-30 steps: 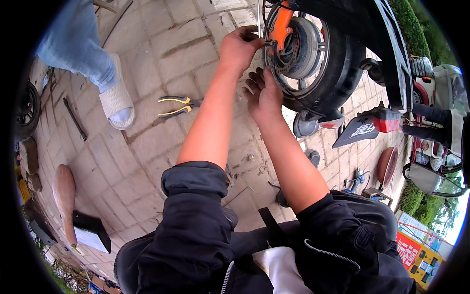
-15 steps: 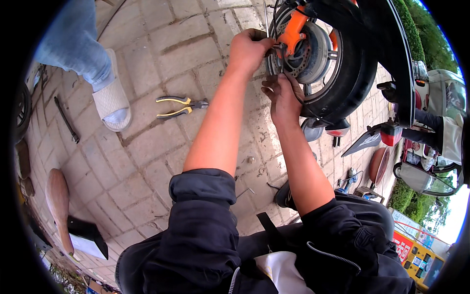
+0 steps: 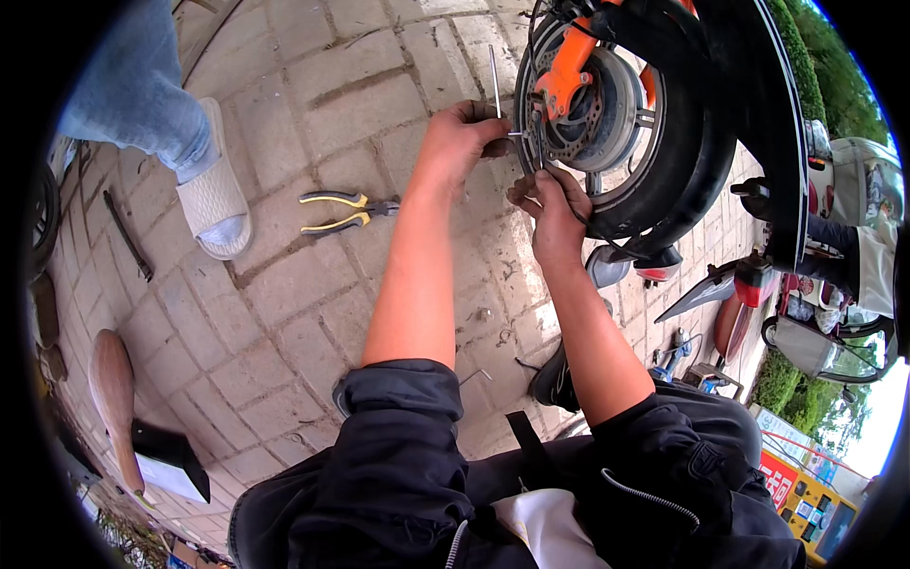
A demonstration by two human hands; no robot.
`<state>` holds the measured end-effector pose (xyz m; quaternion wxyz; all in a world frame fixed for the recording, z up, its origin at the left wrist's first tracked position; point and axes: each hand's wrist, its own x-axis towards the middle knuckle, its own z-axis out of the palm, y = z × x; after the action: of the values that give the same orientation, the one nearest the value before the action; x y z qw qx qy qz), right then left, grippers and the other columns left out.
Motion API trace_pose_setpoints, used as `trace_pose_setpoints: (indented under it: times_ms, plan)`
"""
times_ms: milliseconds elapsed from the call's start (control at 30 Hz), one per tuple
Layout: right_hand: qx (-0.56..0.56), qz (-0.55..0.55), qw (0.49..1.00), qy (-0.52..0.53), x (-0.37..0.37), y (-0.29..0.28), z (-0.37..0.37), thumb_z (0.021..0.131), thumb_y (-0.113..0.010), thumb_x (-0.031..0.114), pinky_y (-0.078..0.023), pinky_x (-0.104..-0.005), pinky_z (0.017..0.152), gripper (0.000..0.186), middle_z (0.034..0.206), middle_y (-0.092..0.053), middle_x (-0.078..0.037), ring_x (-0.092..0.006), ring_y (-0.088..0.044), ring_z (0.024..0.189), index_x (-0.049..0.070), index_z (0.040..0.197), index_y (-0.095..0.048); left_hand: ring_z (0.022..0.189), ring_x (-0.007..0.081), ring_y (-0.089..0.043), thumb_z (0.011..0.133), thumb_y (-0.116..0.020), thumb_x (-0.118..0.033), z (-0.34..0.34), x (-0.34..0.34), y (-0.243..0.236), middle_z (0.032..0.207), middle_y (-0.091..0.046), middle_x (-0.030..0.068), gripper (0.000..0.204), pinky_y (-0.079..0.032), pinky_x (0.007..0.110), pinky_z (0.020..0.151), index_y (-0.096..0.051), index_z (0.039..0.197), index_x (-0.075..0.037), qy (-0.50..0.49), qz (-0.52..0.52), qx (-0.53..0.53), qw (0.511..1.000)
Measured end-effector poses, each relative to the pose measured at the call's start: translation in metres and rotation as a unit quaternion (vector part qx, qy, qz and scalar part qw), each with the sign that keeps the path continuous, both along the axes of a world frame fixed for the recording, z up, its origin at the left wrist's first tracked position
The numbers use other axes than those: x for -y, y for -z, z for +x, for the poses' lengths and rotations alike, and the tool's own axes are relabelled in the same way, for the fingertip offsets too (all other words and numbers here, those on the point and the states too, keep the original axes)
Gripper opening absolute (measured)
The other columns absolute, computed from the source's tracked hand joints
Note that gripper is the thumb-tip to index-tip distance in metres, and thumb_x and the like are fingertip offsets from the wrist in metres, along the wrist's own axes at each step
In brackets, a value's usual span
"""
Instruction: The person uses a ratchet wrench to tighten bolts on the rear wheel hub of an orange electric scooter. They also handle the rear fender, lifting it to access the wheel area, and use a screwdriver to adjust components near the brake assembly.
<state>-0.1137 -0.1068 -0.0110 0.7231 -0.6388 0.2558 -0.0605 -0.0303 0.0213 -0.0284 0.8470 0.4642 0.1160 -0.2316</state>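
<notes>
My left hand (image 3: 462, 142) is closed on a thin silver rod (image 3: 494, 76) that points up from its fingers, beside a short metal piece (image 3: 517, 134) at the wheel's left side. My right hand (image 3: 555, 209) is closed, thumb and finger pinching a black cable (image 3: 537, 142) below the orange fork (image 3: 569, 71). Behind them are the brake disc (image 3: 578, 128) and black tyre (image 3: 689, 142) of a two-wheeled vehicle. Pliers with yellow-black handles (image 3: 336, 223) lie on the paving left of my left forearm.
Another person's slippered foot (image 3: 210, 204) is at upper left, near a black bar (image 3: 128, 232). A wooden club-shaped object (image 3: 114, 389) is lower left. A blue tool (image 3: 678, 351) lies at right, with parked vehicles (image 3: 825, 346) and a person's dark-trousered legs (image 3: 825, 247) beyond.
My left hand has moved down from the fork fitting with the rod. My right hand has moved right and down along the wheel, still at the cable.
</notes>
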Motion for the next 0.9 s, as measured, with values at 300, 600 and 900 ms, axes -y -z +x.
trace_pose_setpoints:
  times_ms: [300, 600, 900]
  plan:
    - [0.004, -0.005, 1.000, 0.001, 0.003, 0.001, 0.001, 0.084, -0.050, 0.007, -0.054, -0.0359, 0.065, 0.013, 0.077, -0.059, -0.010, -0.0206, -0.061, 0.068, -0.003, 0.092, -0.053, 0.070, 0.0181, -0.062, 0.076, -0.064, -0.006, 0.000, 0.000, -0.003, 0.081, -0.061, 0.0094, 0.018, -0.052, 0.028, 0.066, -0.057, 0.091, 0.003, -0.005, -0.017, 0.001, 1.000]
    - [0.021, 0.023, 0.999, 0.036, -0.007, 0.000, 0.016, 0.084, -0.050, 0.008, -0.053, -0.0366, 0.065, 0.014, 0.079, -0.060, -0.012, -0.0222, -0.061, 0.069, 0.000, 0.095, -0.050, 0.068, 0.0165, -0.061, 0.077, -0.065, -0.007, 0.014, 0.006, -0.014, 0.078, -0.063, 0.0086, 0.017, -0.050, 0.027, 0.066, -0.058, 0.089, 0.004, -0.071, 0.017, 0.049, 0.996]
    - [0.021, 0.047, 0.996, 0.075, -0.015, 0.001, 0.020, 0.086, -0.049, 0.011, -0.053, -0.0367, 0.064, 0.014, 0.078, -0.060, -0.012, -0.0222, -0.061, 0.067, 0.001, 0.096, -0.050, 0.064, 0.0151, -0.061, 0.075, -0.066, -0.005, 0.025, 0.015, -0.021, 0.075, -0.063, 0.0090, 0.016, -0.050, 0.026, 0.062, -0.060, 0.085, 0.006, -0.072, 0.035, 0.057, 0.995]
